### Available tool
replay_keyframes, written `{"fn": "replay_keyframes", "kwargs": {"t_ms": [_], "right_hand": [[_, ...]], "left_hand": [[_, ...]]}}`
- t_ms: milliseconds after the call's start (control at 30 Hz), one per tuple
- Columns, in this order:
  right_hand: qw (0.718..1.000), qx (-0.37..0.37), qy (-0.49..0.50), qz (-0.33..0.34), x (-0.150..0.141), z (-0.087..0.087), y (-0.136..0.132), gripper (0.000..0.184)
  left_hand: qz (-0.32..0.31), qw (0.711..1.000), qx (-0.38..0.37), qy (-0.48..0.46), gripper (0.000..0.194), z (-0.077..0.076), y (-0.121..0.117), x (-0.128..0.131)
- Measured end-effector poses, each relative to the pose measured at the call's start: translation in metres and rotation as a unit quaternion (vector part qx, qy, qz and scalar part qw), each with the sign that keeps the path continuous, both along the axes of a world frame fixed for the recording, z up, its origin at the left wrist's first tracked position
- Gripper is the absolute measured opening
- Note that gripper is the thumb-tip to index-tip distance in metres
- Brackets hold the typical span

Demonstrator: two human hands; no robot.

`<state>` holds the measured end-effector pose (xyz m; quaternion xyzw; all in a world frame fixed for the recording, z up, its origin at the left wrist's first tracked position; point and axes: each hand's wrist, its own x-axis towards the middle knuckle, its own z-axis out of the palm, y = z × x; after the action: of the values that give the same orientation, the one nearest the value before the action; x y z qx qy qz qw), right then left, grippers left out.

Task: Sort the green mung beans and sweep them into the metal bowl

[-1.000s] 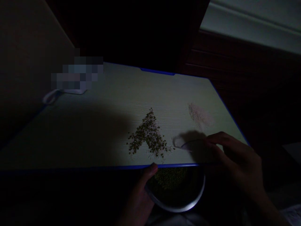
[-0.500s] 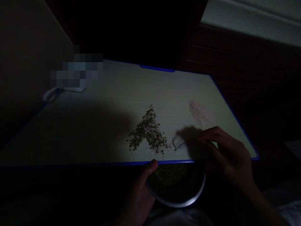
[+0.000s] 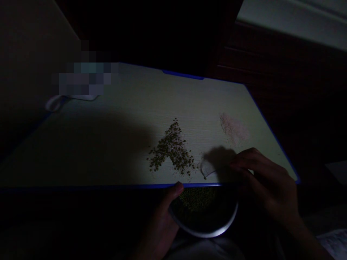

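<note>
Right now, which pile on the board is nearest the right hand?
The pale pink powder patch, closer to the right hand than the larger greenish-brown granule heap.

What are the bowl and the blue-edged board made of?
The bowl looks like stainless steel: its rim shows a bright, polished glint. The blue-edged board looks like laminate or plastic, smooth with a faint wood-like grain and a blue edge band; the dim light leaves that open.

No legible writing in your view, no label, brand or number you can read, a sheet of paper [image 3: 333, 244] at the lower right corner too dark and small to read, a pixelated patch [image 3: 85, 79] at upper left obscuring that area from you
</note>
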<state>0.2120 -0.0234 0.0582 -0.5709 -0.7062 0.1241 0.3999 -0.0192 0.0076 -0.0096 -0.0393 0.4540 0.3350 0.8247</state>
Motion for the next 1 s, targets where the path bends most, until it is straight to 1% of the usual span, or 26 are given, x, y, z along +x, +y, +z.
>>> {"fn": "replay_keyframes", "kwargs": {"t_ms": [67, 167, 267, 367, 500, 600, 700, 800, 900, 1000], "right_hand": [[1.000, -0.005, 0.004, 0.003, -0.001, 0.000, -0.005, 0.024], [1.000, -0.010, 0.014, -0.003, -0.004, -0.001, -0.013, 0.025], [0.999, 0.003, 0.024, -0.033, -0.007, -0.004, -0.018, 0.025], [0.998, 0.007, 0.014, -0.056, -0.011, -0.007, -0.017, 0.025], [0.999, 0.013, 0.002, -0.039, -0.018, -0.009, -0.011, 0.024], [0.999, 0.023, 0.007, -0.023, -0.022, -0.009, -0.008, 0.025], [1.000, 0.012, 0.020, 0.001, -0.023, -0.010, -0.010, 0.026], [0.999, 0.009, 0.033, -0.008, -0.025, -0.012, -0.015, 0.026], [0.998, 0.018, 0.033, -0.041, -0.027, -0.015, -0.021, 0.025], [0.997, 0.028, 0.011, -0.073, -0.031, -0.017, -0.022, 0.021]], "left_hand": [[-0.002, 1.000, 0.005, -0.004, 0.047, -0.002, -0.001, -0.001], [0.013, 1.000, 0.012, -0.012, 0.045, -0.004, -0.002, -0.002], [0.018, 1.000, 0.006, -0.005, 0.043, -0.002, -0.001, 0.000], [0.024, 1.000, -0.006, 0.012, 0.040, 0.002, 0.000, 0.002], [0.026, 0.999, -0.022, 0.006, 0.035, 0.003, 0.002, 0.002], [0.018, 1.000, 0.004, -0.002, 0.027, 0.001, 0.001, 0.002], [-0.003, 1.000, 0.013, -0.006, 0.021, -0.001, 0.000, 0.001], [-0.003, 1.000, 0.015, -0.010, 0.023, -0.002, -0.002, 0.001], [0.001, 1.000, 0.010, -0.005, 0.026, -0.001, -0.001, 0.001], [0.003, 1.000, 0.010, -0.004, 0.035, 0.001, 0.000, 0.000]]}}
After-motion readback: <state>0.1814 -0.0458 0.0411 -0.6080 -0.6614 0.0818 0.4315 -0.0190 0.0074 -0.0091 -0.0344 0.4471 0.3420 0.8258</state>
